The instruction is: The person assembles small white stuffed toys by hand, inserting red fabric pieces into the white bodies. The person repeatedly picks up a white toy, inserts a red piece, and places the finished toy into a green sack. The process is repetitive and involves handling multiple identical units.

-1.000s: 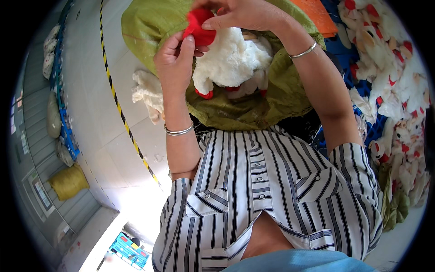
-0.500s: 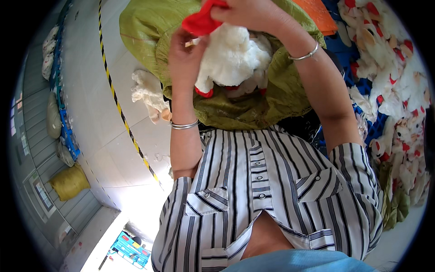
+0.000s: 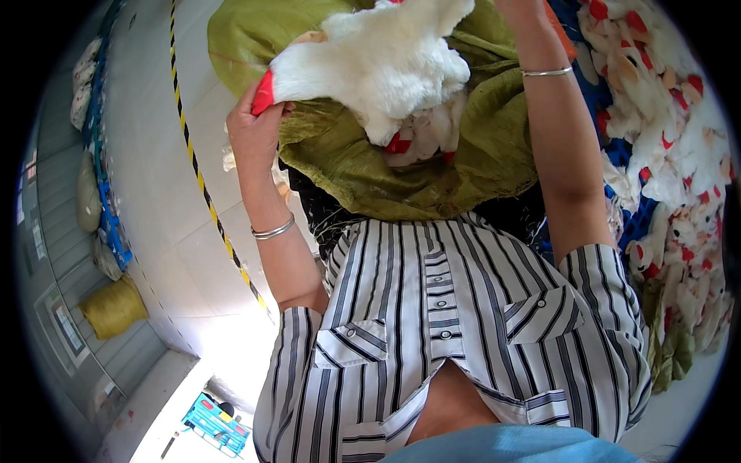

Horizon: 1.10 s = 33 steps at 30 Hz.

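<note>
A white plush toy skin (image 3: 378,65) with red tips stretches over the open mouth of an olive-green woven sack (image 3: 401,189) in front of my body. My left hand (image 3: 255,127) pinches its red end at the left, fingers closed on the cloth. At the top edge my right hand (image 3: 521,11) is mostly cut off by the picture, so its fingers do not show. More white plush pieces with red parts (image 3: 424,135) lie inside the sack under the one I hold.
A big heap of white and red plush skins (image 3: 679,170) lies at the right, over blue plastic crates (image 3: 637,220). Yellow-black tape (image 3: 202,185) runs along the pale floor. Farther left are a yellow sack (image 3: 114,307) and a blue plastic object (image 3: 216,424).
My left hand has moved left and down, pulling the red end along, and the plush is now stretched out sideways. My right hand has gone right and up to the picture's edge.
</note>
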### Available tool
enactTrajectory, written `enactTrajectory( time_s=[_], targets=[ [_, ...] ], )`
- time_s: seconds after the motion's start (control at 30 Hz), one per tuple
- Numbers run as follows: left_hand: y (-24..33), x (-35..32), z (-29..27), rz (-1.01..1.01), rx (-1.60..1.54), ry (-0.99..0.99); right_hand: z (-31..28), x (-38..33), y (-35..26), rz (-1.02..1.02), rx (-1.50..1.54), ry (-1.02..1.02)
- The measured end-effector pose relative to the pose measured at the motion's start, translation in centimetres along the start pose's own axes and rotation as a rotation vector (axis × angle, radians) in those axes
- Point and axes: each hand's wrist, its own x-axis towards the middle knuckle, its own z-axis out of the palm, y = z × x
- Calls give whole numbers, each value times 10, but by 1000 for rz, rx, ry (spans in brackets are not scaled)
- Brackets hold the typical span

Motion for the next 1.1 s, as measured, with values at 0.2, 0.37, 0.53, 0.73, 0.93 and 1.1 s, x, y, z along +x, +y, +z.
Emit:
enactTrajectory(
  time_s=[0.2, 0.37, 0.53, 0.73, 0.93, 1.1],
  targets=[
    [43, -27, 2, 123, -201, -20, 55, -52, -29, 247, 199, -424],
    [50, -27, 35, 209, -228, -5, 44, -61, -55, 226, -9, -876],
    [60, -24, 63, 159, -164, -107, 36, -67, -59, 105, -73, -909],
    [58, -12, 45, 161, -349, 74, 34, -62, -61, 105, -73, -770],
    [53, -18, 69, 100, -276, -40, 43, -70, -67, 18, -108, -792],
    [51, -14, 63, 101, -341, 4, 41, -69, -68, 42, -154, -882]
  ],
)
